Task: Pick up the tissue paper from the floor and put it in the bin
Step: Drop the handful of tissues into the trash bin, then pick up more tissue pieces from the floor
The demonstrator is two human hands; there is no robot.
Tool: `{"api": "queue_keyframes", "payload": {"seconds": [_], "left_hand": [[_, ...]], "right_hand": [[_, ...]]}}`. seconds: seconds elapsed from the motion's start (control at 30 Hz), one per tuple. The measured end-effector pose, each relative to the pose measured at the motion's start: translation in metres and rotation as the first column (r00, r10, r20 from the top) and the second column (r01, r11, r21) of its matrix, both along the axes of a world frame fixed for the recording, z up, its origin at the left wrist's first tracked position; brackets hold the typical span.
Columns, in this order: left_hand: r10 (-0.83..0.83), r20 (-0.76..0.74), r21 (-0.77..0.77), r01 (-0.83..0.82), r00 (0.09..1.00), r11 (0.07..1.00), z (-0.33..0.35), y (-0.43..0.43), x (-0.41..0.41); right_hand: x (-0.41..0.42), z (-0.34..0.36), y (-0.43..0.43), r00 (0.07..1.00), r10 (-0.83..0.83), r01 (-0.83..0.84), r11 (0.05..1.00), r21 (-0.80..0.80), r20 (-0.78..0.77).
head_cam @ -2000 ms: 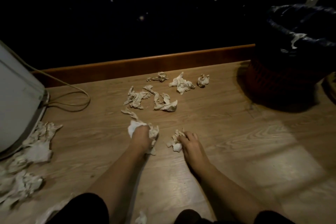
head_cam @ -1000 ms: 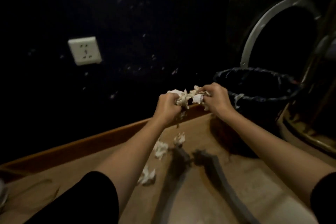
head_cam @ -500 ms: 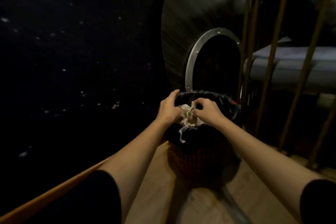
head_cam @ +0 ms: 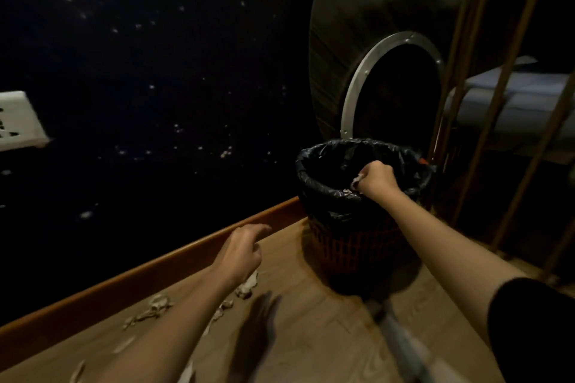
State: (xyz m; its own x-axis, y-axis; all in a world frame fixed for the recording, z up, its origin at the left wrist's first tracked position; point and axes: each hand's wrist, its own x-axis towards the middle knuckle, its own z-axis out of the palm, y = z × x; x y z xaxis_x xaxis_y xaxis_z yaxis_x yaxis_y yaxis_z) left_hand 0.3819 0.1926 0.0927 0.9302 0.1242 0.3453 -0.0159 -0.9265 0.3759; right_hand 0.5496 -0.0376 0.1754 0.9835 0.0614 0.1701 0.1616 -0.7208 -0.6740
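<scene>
A red mesh bin (head_cam: 351, 246) lined with a black bag stands on the wooden floor by the dark wall. My right hand (head_cam: 376, 179) is fisted over the bin's mouth, with a bit of pale tissue paper (head_cam: 357, 179) showing at its fingers. More tissue (head_cam: 347, 193) lies inside the bin. My left hand (head_cam: 242, 253) hovers low over the floor left of the bin, fingers loose and holding nothing. Several crumpled tissue pieces (head_cam: 157, 308) lie on the floor beneath and behind that hand.
A wooden skirting board (head_cam: 155, 270) runs along the dark speckled wall. A white wall socket (head_cam: 18, 120) sits at the left edge. Behind the bin is a round metal-rimmed opening (head_cam: 392, 90); a brass-coloured rail frame (head_cam: 504, 96) stands to the right.
Both hands carried tissue from the floor up to the bin. My left hand has since let go and dropped down to the left; my right hand stays over the bin.
</scene>
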Motion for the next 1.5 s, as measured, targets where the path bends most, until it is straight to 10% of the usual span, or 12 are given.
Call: {"api": "queue_keyframes", "payload": {"seconds": [0.17,0.3,0.43,0.63,1.03,1.23,1.37,1.5], "left_hand": [[0.061,-0.08,0.06,-0.057,0.995,0.997,-0.013,0.003,-0.013],[0.157,-0.182,0.083,-0.144,0.971,0.986,-0.038,0.02,-0.032],[0.256,-0.352,0.071,-0.247,0.9,0.966,-0.071,0.055,-0.054],[0.408,-0.56,0.117,-0.418,0.722,0.901,-0.127,0.107,-0.059],[0.455,-0.426,0.07,-0.473,0.782,0.878,-0.175,0.093,-0.011],[0.482,-0.259,0.009,-0.496,0.837,0.868,-0.156,0.133,-0.076],[0.593,-0.23,0.037,-0.602,0.771,0.797,-0.148,0.182,-0.143],[0.469,-0.615,0.12,-0.513,0.634,0.85,-0.153,0.194,-0.192]], "right_hand": [[-0.032,0.004,0.02,0.962,-0.033,0.052,0.997,-0.063,0.272],[-0.096,-0.029,0.064,0.714,0.294,-0.287,0.951,-0.117,0.636],[-0.121,-0.116,0.125,0.738,0.622,-0.592,0.783,-0.191,0.263],[-0.09,-0.236,0.192,0.724,0.609,-0.651,0.759,-0.028,-0.324],[-0.09,-0.294,0.219,0.777,0.621,-0.565,0.76,-0.322,0.102],[-0.11,-0.279,0.219,0.853,0.521,-0.521,0.853,-0.01,-0.039],[-0.165,-0.26,0.26,0.699,0.689,-0.683,0.723,0.11,-0.19],[-0.232,-0.25,0.291,0.533,0.811,-0.841,0.54,-0.041,-0.242]]}}
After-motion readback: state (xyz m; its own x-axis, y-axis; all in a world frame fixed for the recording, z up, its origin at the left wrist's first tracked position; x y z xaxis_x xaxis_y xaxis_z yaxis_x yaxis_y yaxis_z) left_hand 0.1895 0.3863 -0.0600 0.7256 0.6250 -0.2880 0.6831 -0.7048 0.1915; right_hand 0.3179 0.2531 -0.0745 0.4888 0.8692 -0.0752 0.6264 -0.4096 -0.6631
